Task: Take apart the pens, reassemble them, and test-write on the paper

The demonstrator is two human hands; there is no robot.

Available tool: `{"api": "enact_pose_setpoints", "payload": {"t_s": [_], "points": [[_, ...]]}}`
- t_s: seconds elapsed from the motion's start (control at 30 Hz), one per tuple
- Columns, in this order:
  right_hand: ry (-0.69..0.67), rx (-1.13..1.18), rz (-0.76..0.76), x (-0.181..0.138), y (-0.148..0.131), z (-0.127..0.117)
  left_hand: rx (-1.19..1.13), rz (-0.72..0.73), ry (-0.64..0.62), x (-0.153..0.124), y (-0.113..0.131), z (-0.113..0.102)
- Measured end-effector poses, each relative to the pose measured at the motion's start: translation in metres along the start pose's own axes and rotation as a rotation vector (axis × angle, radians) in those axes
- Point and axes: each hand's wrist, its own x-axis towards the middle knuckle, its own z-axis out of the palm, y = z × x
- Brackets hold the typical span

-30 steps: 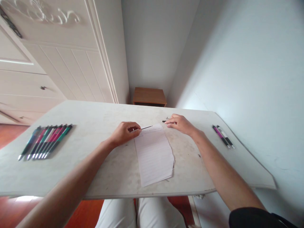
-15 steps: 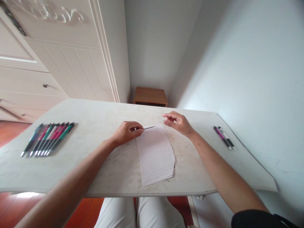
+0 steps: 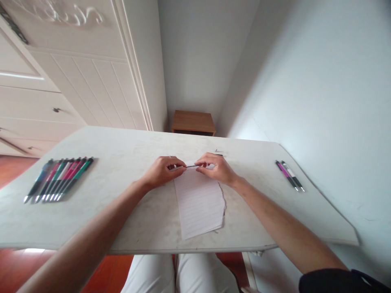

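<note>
A thin dark pen refill (image 3: 192, 166) is stretched between my two hands, just above the top of a lined sheet of paper (image 3: 200, 205). Its left end is pinched by the thumb and fingers of my left hand (image 3: 162, 172), which wears a ring. The fingers of my right hand (image 3: 219, 168) are closed on its other end. Behind my right hand lie a small dark piece (image 3: 218, 154) and a tiny upright part (image 3: 216, 150), both too small to name. The paper has a ragged right edge.
On the white table (image 3: 137, 228), a row of several coloured pens (image 3: 62, 179) lies at the left. A purple pen (image 3: 286, 176) and a white pen (image 3: 293, 176) lie at the right near the wall (image 3: 336, 122). A wooden stand (image 3: 194, 122) is beyond the far edge.
My right hand has moved left and down, and its fingers have closed on the refill's free end. The small pieces behind it now show. My left hand keeps its grip.
</note>
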Motion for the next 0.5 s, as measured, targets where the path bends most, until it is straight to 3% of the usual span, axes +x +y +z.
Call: {"api": "enact_pose_setpoints", "payload": {"t_s": [0.3, 0.5], "points": [[0.04, 0.019, 0.042, 0.001, -0.003, 0.001, -0.078, -0.095, 0.017, 0.001, -0.004, 0.002], [0.084, 0.031, 0.07, 0.003, 0.004, -0.016, -0.113, -0.125, 0.098, 0.003, -0.01, 0.0]]}}
